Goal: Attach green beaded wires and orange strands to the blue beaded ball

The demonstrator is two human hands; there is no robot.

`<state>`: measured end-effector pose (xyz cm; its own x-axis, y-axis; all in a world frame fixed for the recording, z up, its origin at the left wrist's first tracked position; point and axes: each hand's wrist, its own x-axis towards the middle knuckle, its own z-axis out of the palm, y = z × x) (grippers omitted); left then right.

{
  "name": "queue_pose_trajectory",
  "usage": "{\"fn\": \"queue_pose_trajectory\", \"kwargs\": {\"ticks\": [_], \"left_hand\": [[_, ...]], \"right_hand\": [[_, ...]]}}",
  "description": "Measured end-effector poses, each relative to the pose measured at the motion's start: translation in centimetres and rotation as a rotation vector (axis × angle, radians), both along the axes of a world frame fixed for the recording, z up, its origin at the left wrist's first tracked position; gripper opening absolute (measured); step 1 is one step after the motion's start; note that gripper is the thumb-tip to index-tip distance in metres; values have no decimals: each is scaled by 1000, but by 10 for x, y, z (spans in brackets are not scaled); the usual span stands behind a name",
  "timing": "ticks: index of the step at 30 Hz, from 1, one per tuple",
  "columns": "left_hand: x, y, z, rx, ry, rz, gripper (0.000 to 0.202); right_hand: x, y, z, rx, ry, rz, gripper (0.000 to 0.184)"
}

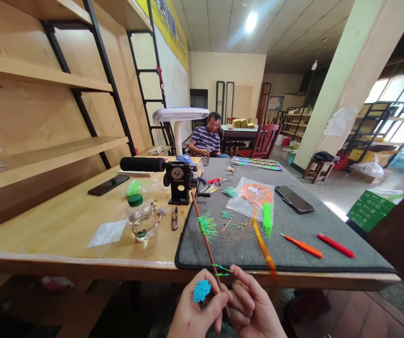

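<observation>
My left hand (197,307) is closed around the lower part of a thin brown stick (205,237), which leans up and away over the mat. A cluster of small blue bead-like tips (201,291) sticks up out of the same hand; what lies below it is hidden. Just above my fingers, short green threads (221,267) with small blue-green knots or beads cross the stick. My right hand (253,303) has its fingers curled close beside the stick, the index fingertip at the end of one thread. Further up the stick sits a bushy bunch of bright green threads (207,225).
On the grey mat (202,256) lie loose green beads (226,215), a bag with orange line (256,192), a green thread bundle (267,218), a phone (293,199), an orange tool (302,246) and a red pen-like tool (336,245). A winding device (179,183) stands behind. Another person (205,141) sits beyond.
</observation>
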<state>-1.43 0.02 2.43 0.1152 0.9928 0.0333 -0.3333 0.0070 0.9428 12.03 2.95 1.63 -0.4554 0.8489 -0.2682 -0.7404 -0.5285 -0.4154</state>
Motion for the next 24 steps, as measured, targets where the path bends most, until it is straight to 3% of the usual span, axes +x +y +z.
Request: {"fn": "queue_pose_trajectory", "kwargs": {"ticks": [7, 15, 20, 24], "left_hand": [[5, -2, -3, -6, 15, -20, 38], [-5, 0, 11, 20, 27, 114, 34], [-15, 4, 11, 18, 11, 188, 34], [-18, 9, 2, -26, 25, 198, 36]], "right_hand": [[9, -4, -3, 47, -72, -76, 35], [-6, 2, 11, 270, -317, -69, 54], [-16, 7, 5, 374, -624, 18, 56], [-22, 0, 0, 535, -714, 138, 59]]}}
